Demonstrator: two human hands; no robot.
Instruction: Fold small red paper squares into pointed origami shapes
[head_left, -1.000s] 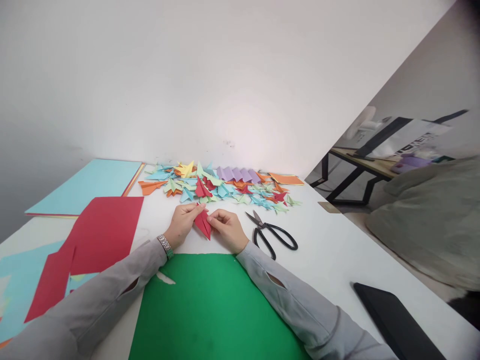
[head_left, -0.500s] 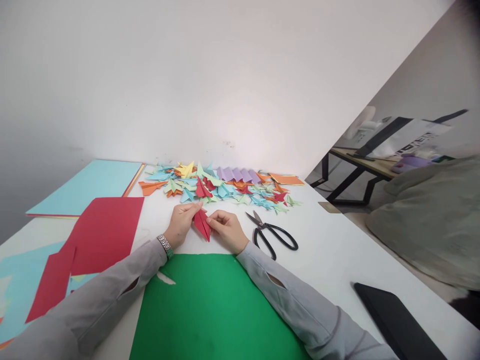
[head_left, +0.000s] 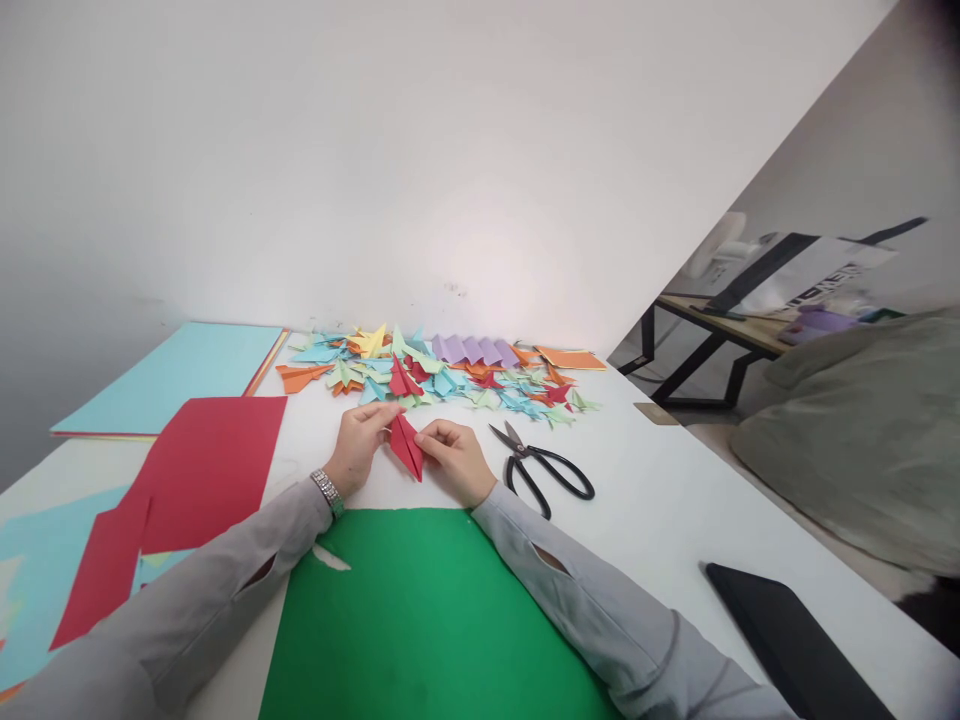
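Between my hands is a small folded piece of red paper (head_left: 406, 448), pointed at its near end and creased along the middle. My left hand (head_left: 358, 446) pinches its upper left edge. On the right edge, the thumb and fingers of my right hand (head_left: 457, 458) are closed on it. The paper is held just above the white table, beyond a large green sheet (head_left: 427, 610). Behind it lies a heap of folded paper planes (head_left: 405, 378) in several colours. Black-handled scissors (head_left: 540, 460) lie with blades parted, to the right of my right hand.
At left are a stack of light blue sheets (head_left: 180, 370), a cut red sheet (head_left: 217, 450) and blue scraps (head_left: 45, 550). Purple pleated paper (head_left: 474, 350) and orange paper (head_left: 571, 358) lie by the wall. A black tablet-like object (head_left: 787, 630) sits at the right edge.
My left fingers have shifted slightly on the red paper's upper edge, and more of its face shows. The right hand keeps its pinch; the view has moved a little.
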